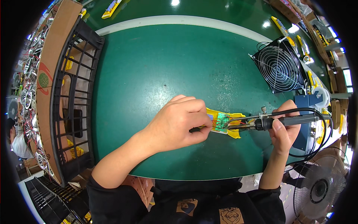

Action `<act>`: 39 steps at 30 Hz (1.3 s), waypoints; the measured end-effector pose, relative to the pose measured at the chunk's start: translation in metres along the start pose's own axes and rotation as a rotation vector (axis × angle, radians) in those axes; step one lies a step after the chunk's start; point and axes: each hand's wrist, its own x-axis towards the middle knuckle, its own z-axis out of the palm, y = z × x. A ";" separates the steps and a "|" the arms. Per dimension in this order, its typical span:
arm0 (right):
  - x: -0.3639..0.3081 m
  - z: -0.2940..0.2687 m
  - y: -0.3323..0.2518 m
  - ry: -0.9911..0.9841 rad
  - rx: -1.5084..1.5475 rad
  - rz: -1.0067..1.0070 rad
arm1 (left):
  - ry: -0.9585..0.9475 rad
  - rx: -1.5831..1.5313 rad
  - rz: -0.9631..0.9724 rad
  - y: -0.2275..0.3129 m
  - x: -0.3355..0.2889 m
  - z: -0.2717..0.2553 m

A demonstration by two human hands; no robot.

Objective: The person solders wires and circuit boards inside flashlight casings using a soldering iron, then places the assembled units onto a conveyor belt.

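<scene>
On the green work mat lies a yellow plastic housing (235,133) with a small green circuit board (221,121) in it. A bit of a blue part and thin red wires show beside the board. My left hand (185,121) is closed over the housing's left end, thumb and forefinger pinched near the wires; what they pinch is hidden. My right hand (284,128) grips a soldering iron (294,120) by its dark handle. The iron points left, with a thin metal feed tube clamped on it. Its tip is at the board's right side; whether it touches cannot be told.
A black fan with a round wire guard (278,69) stands at the far right, near a blue box (306,102). Black cable loops right of my right hand. A black plastic crate (76,89) borders the left side. A larger fan (319,186) is low on the right.
</scene>
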 end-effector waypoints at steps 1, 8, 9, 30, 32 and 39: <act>0.000 0.001 0.000 -0.001 0.002 0.001 | 0.005 0.001 0.000 0.000 -0.001 0.000; 0.002 -0.001 0.001 0.090 0.050 -0.070 | 0.002 0.003 0.000 0.000 0.001 0.000; 0.003 -0.001 0.001 0.153 0.103 -0.104 | -0.001 0.005 -0.001 0.001 0.001 0.000; 0.010 -0.010 0.000 0.348 0.239 -0.187 | 0.041 -0.059 0.044 -0.006 -0.001 0.004; 0.013 -0.012 0.002 0.400 0.229 -0.176 | 0.051 -0.043 0.055 -0.004 0.001 0.002; 0.018 -0.020 0.014 0.422 0.144 -0.253 | -0.090 -0.014 -0.041 0.017 0.016 -0.021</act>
